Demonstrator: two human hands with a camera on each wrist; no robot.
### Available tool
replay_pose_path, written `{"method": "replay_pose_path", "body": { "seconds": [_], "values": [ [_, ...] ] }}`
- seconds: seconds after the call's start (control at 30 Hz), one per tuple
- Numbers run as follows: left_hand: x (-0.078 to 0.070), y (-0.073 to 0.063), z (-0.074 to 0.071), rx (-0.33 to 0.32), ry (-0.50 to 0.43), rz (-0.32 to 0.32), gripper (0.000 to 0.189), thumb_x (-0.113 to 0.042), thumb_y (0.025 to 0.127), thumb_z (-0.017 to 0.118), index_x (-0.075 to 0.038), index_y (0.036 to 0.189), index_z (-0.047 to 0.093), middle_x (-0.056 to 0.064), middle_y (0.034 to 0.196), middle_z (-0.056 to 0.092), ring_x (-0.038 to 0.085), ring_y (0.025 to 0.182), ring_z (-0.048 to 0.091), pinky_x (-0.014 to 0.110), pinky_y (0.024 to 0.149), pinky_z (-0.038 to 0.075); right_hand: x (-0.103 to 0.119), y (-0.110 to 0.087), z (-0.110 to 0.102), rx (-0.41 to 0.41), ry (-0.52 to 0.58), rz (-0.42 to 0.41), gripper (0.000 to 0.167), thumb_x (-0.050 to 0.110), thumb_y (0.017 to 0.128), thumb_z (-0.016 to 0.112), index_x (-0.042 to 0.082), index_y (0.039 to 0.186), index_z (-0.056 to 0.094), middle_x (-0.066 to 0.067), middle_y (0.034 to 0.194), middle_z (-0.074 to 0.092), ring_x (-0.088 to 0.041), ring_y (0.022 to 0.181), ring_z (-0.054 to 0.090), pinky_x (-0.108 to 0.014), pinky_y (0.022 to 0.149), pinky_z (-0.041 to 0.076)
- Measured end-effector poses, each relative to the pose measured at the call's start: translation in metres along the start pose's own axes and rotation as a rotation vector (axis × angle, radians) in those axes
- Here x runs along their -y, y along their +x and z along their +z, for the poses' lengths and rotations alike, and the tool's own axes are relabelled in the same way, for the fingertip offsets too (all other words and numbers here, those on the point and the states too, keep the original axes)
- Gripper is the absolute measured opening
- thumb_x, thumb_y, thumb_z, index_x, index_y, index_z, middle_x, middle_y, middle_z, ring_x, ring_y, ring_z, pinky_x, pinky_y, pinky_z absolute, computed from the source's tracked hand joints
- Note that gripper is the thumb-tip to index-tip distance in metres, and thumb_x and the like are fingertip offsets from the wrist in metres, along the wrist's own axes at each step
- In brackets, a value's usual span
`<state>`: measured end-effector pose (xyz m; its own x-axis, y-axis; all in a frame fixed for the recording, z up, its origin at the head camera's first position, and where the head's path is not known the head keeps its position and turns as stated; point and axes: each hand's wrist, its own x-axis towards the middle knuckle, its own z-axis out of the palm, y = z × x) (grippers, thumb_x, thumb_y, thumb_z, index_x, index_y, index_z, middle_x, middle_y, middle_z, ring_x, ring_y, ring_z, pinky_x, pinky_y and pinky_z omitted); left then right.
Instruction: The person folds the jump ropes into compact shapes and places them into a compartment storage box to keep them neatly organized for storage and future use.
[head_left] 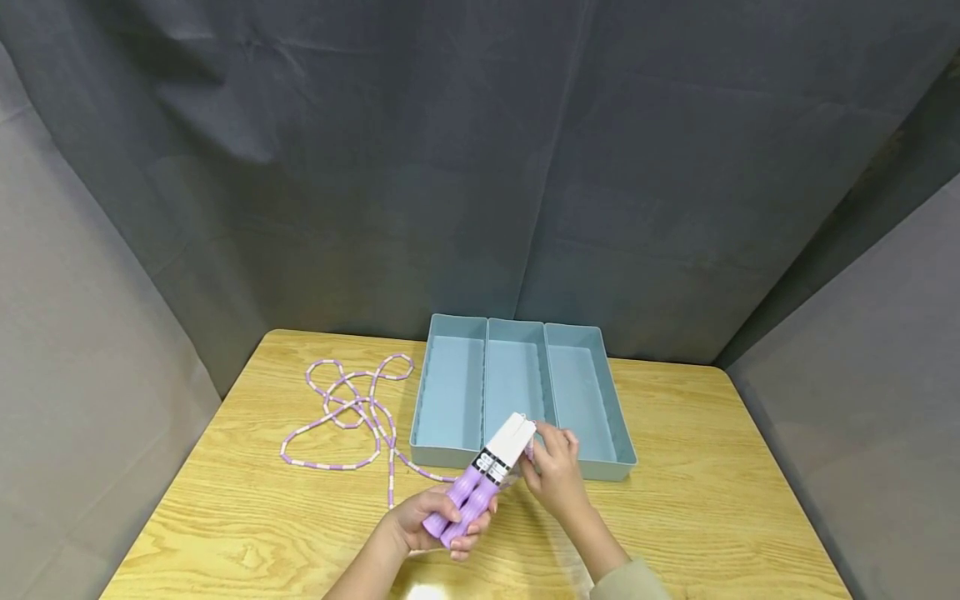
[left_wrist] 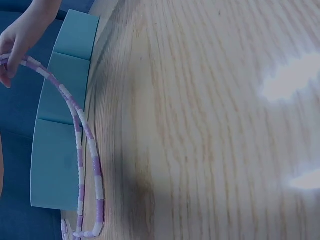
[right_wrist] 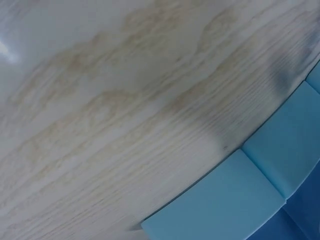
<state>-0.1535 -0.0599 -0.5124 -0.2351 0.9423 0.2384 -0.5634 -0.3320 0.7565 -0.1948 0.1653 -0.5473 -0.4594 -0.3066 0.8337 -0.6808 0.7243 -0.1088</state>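
Note:
In the head view, my left hand [head_left: 422,517] grips the two purple-and-white handles [head_left: 472,496] of a jump rope side by side, their white ends tilted up and right. Just right of those ends, my right hand [head_left: 557,473] pinches the beaded rope. The left wrist view shows that right hand [left_wrist: 26,37] with finger and thumb on the purple-and-white rope [left_wrist: 96,155], which hangs in a long bend. Loose loops of the same rope [head_left: 330,464] lie on the table to the left. Neither hand appears in the right wrist view.
A blue-grey tray [head_left: 450,457] with three long compartments stands just beyond my hands, its front wall [right_wrist: 220,195] showing in the right wrist view. Under everything is a wood-grain table [head_left: 690,500]. Dark cloth [head_left: 480,167] hangs behind, with lighter panels at both sides.

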Motion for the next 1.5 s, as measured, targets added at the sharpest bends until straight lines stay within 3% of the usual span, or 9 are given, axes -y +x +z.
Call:
{"method": "replay_pose_path", "body": {
  "seconds": [0.13, 0.3, 0.6, 0.77, 1.0, 1.23, 1.5],
  "values": [
    [0.001, -0.001, -0.002, -0.009, -0.005, 0.014, 0.036, -0.020, 0.079, 0.049, -0.016, 0.113, 0.042, -0.006, 0.082, 0.044, 0.003, 0.061, 0.043, 0.016, 0.058, 0.039, 0.001, -0.001, 0.001, 0.002, 0.010, -0.001, 0.013, 0.017, 0.085, 0.050, 0.006, 0.082, 0.057, -0.011, 0.101, 0.058, -0.028, 0.090, 0.052, -0.043, 0.077, 0.033],
    [0.002, -0.002, -0.006, -0.019, -0.006, 0.037, 0.037, -0.019, 0.078, 0.047, -0.015, 0.115, 0.041, -0.006, 0.083, 0.043, 0.004, 0.061, 0.043, 0.016, 0.057, 0.037, 0.003, -0.001, 0.000, 0.016, -0.013, 0.000, 0.016, 0.013, 0.078, 0.052, 0.004, 0.088, 0.059, -0.008, 0.097, 0.059, -0.027, 0.089, 0.053, -0.043, 0.078, 0.035],
    [0.004, -0.004, -0.012, -0.049, 0.007, 0.142, 0.038, -0.014, 0.079, 0.042, -0.012, 0.117, 0.039, -0.004, 0.083, 0.042, 0.005, 0.060, 0.042, 0.016, 0.057, 0.039, 0.004, -0.004, -0.001, 0.015, -0.095, -0.071, 0.015, 0.016, 0.080, 0.047, 0.005, 0.083, 0.058, -0.006, 0.090, 0.060, -0.025, 0.085, 0.055, -0.041, 0.077, 0.040],
    [0.003, -0.004, -0.011, -0.050, 0.007, 0.147, 0.038, -0.013, 0.080, 0.041, -0.012, 0.118, 0.039, -0.003, 0.084, 0.043, 0.005, 0.061, 0.043, 0.016, 0.058, 0.039, 0.006, -0.006, -0.002, 0.029, -0.146, -0.066, 0.018, 0.017, 0.079, 0.046, 0.006, 0.087, 0.059, -0.005, 0.094, 0.061, -0.025, 0.090, 0.055, -0.044, 0.079, 0.038],
    [0.005, -0.005, -0.014, -0.099, -0.007, 0.168, 0.038, -0.010, 0.079, 0.038, -0.011, 0.117, 0.040, -0.003, 0.086, 0.046, 0.005, 0.065, 0.045, 0.016, 0.058, 0.040, 0.010, -0.006, -0.004, 0.053, -0.199, -0.088, 0.023, 0.018, 0.080, 0.045, 0.005, 0.088, 0.061, -0.005, 0.092, 0.062, -0.025, 0.088, 0.057, -0.044, 0.079, 0.040],
    [0.009, -0.008, -0.023, -0.146, -0.013, 0.190, 0.039, -0.005, 0.080, 0.033, -0.008, 0.118, 0.041, -0.001, 0.088, 0.046, 0.006, 0.065, 0.044, 0.017, 0.058, 0.040, 0.014, -0.007, -0.005, 0.061, -0.192, -0.101, 0.026, 0.018, 0.085, 0.040, 0.006, 0.087, 0.062, -0.004, 0.090, 0.062, -0.024, 0.087, 0.057, -0.043, 0.081, 0.039],
    [0.004, -0.007, -0.016, -0.141, -0.001, 0.206, 0.039, -0.003, 0.080, 0.030, -0.006, 0.117, 0.041, -0.002, 0.089, 0.047, 0.006, 0.066, 0.046, 0.017, 0.059, 0.040, 0.018, -0.010, -0.006, 0.103, -0.189, -0.067, 0.023, 0.017, 0.082, 0.041, 0.006, 0.085, 0.061, -0.004, 0.089, 0.062, -0.024, 0.086, 0.057, -0.043, 0.080, 0.040]
  ]
}}
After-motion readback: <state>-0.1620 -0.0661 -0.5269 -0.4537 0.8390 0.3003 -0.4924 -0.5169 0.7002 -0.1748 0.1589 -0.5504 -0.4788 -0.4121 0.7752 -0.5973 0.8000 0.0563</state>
